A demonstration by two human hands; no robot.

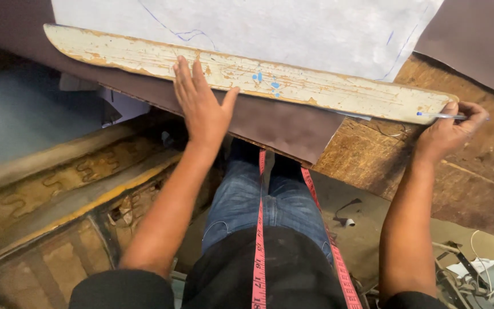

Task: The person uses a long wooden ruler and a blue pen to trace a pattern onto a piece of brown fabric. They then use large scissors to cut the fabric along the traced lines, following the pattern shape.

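Underhand, chipped cream wooden straightedge (pixel 247 77).

I see a long wooden straightedge (pixel 258 77) in worn cream paint, flaking to bare tan wood, with small light-blue splashes near its middle. Under it lies a dull brown sheet (pixel 281 123) and a white sheet (pixel 293 28) crossed by thin blue pen lines. The pen (pixel 438 115) is clear with a blue tip. The worktop (pixel 475 177) is scuffed, streaky brown wood. A red measuring tape (pixel 260 229) with black markings hangs over blue jeans (pixel 281 200) and a black top (pixel 293 269).
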